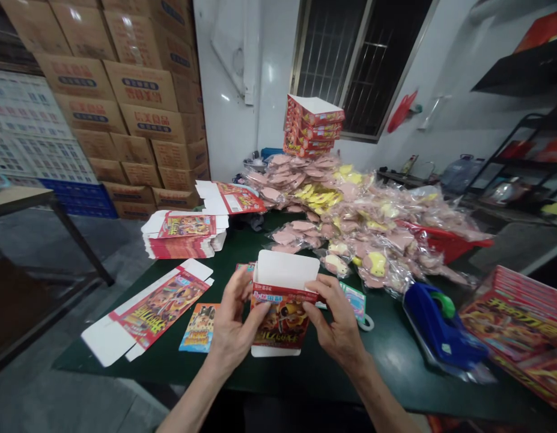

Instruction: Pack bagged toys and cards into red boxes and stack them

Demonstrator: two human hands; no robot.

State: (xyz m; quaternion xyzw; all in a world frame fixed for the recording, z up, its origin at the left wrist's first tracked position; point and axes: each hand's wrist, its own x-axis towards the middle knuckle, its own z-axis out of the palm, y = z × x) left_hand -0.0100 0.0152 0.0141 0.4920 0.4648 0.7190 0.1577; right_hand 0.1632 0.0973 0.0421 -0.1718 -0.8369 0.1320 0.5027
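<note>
Between my hands is a red printed carton [285,322], squared open, its white top flap standing up and another white flap showing at the bottom. My left hand [235,319] grips its left side, thumb on the front panel. On the right side, my right hand [336,319] holds it with the thumb on the front and fingers along the edge. Left of my left hand lies an orange and blue card packet [199,328]. Beyond my right hand rests a teal packet [356,302] with a white ring. A flat unfolded carton [163,307] lies farther left.
A stack of flat cartons [183,237] sits at the back left. Wrapped pink and yellow pieces [314,198] are heaped behind, with stacked red boxes [312,129]. At right are a blue tape dispenser [440,328] and filled red boxes [517,325].
</note>
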